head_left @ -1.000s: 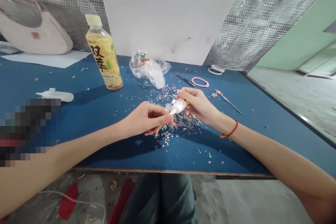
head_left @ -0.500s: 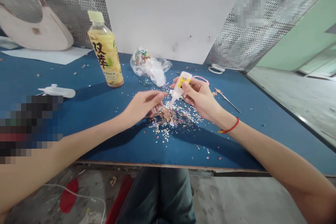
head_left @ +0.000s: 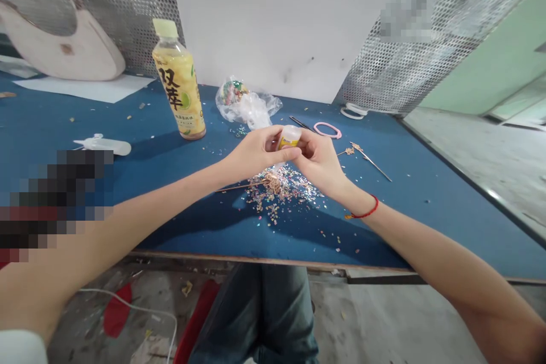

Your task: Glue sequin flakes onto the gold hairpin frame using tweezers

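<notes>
My left hand [head_left: 253,153] and my right hand [head_left: 318,162] meet above the blue work mat [head_left: 298,239], both fingers closed around a small white glue bottle [head_left: 289,139] with a yellow label. The hands hide its lower part. Beneath them lies a heap of multicoloured sequins [head_left: 284,193]. A thin metal stick [head_left: 241,186] with a glitter-coated ornate head rests on that heap, just below my left hand.
A tall yellow drink bottle [head_left: 179,82] and a crumpled plastic bag [head_left: 247,103] stand behind my hands. Tweezers [head_left: 301,123], a pink band [head_left: 327,130], a metal pin [head_left: 369,160] and a white squeeze bottle [head_left: 104,146] lie on the mat. A perforated metal screen rises behind.
The glue bottle has gone from tilting nozzle-down over the sequins to upright. My left hand has risen and closed on it, and the glitter-headed stick now lies on the heap.
</notes>
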{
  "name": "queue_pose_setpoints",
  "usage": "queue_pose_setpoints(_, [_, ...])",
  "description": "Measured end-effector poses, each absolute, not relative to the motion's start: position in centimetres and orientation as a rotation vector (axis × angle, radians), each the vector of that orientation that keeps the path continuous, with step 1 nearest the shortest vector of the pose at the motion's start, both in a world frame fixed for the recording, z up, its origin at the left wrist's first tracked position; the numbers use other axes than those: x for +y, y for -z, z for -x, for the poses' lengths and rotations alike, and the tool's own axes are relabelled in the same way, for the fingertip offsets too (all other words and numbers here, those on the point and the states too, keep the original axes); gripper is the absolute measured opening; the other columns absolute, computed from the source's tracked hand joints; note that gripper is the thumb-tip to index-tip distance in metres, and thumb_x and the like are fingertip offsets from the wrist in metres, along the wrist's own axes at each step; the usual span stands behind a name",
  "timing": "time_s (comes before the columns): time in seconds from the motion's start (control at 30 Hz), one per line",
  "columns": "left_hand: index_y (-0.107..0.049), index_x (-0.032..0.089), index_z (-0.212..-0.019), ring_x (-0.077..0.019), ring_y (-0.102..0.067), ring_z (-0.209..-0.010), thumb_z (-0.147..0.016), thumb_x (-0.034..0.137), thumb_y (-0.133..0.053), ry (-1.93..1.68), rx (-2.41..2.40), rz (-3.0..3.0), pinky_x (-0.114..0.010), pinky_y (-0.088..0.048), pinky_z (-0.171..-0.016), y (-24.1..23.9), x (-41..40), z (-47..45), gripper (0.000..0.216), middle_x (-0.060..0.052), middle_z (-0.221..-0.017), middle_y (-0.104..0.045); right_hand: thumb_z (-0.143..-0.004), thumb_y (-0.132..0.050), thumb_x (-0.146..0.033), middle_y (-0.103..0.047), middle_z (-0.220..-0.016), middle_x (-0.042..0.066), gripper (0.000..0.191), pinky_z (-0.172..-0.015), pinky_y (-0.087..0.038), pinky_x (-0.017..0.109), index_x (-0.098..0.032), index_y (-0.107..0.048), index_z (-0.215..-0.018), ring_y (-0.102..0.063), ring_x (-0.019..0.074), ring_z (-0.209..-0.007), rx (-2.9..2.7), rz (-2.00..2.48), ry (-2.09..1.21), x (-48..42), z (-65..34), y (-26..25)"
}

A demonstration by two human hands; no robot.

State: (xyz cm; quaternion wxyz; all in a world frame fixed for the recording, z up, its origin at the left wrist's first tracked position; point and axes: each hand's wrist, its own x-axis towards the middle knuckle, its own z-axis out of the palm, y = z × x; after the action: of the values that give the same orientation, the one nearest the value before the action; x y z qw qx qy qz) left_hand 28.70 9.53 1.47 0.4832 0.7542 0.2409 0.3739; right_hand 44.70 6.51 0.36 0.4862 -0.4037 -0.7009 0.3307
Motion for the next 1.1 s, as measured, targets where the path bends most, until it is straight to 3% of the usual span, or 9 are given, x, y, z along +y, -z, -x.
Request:
queue_pose_setpoints(0.13, [-0.065, 0.012, -0.102, -0.0156, -0.062, -0.084, -0.08, 0.04, -0.073, -0.992, 0.63, -1.833, -0.027, -0.051, -0.075, -0.8, 9.1, -28.4, 0.036, -0.007, -0.094, -0.069, -0.083, -0.063, -0.025, -0.047, -0.064, -0.004, 0.006, -0.064, -0.042, 0.029, -0.021, -0.058, -0.082, -0.039, 0.0092, -0.057, -1.723, 1.009, -0.728, 6.2, -44.3, -0.2])
queue_pose_setpoints(0.37, [-0.066, 0.011, -0.1, -0.0156, -0.062, -0.082, -0.076, 0.043, -0.074, -1.033, 0.611, -1.818, -0.029, -0.052, -0.077, -0.4, 9.1, -28.6, 0.041, -0.007, -0.094, -0.069, -0.081, -0.067, -0.03, -0.045, -0.062, -0.005, 0.014, -0.057, -0.036, 0.027, -0.02, -0.057, -0.084, -0.039, 0.0086, -0.057, -1.715, 0.977, -0.638, 6.5, -44.2, 0.8])
queue_pose_setpoints(0.67, [-0.069, 0.009, -0.097, -0.0115, -0.058, -0.068, -0.071, 0.021, -0.067, -1.112, 0.681, -1.843, -0.026, -0.049, -0.066, -0.3, 9.2, -28.9, 0.029, -0.004, -0.08, -0.068, -0.081, -0.067, -0.03, -0.04, -0.058, -0.006, 0.015, -0.052, -0.03, 0.027, -0.02, -0.055, -0.079, -0.044, 0.0097, -0.058, -1.703, 1.002, -0.564, 6.3, -44.0, 0.9])
queue_pose_setpoints(1.1, [-0.069, 0.009, -0.087, -0.0101, -0.052, -0.063, -0.069, 0.015, -0.061, -1.161, 0.761, -1.88, -0.022, -0.042, -0.055, -0.1, 9.1, -29.2, 0.021, 0.0, -0.068, -0.061, -0.08, -0.068, -0.043, -0.041, -0.06, -0.005, 0.027, -0.053, -0.028, 0.027, -0.02, -0.054, -0.075, -0.036, 0.0086, -0.056, -1.626, 0.997, -0.63, 6.5, -43.7, 1.4])
